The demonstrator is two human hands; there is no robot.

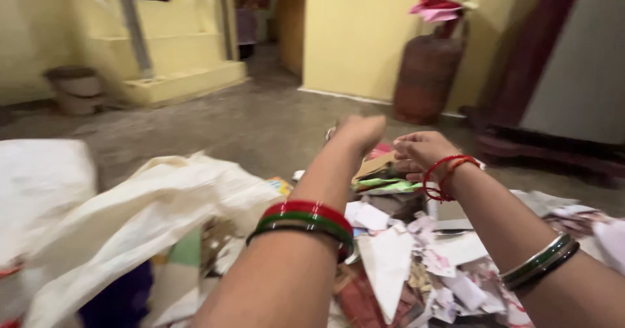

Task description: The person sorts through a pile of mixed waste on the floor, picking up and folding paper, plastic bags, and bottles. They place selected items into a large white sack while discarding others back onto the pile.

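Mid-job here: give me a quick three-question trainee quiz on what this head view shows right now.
1. True or false: the left hand lies flat on the floor.
2. What lies under both hands? A) paper scraps B) folded towels C) metal tools
3. What stands by the yellow wall beyond the right hand?

Key: 1 false, it is raised over the pile. 2 A. 3 a reddish gas cylinder with cloth on top.

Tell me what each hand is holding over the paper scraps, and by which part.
It cannot be told. The left hand is closed and the right hand curled above the paper scraps, but motion blur hides whatever they grip.
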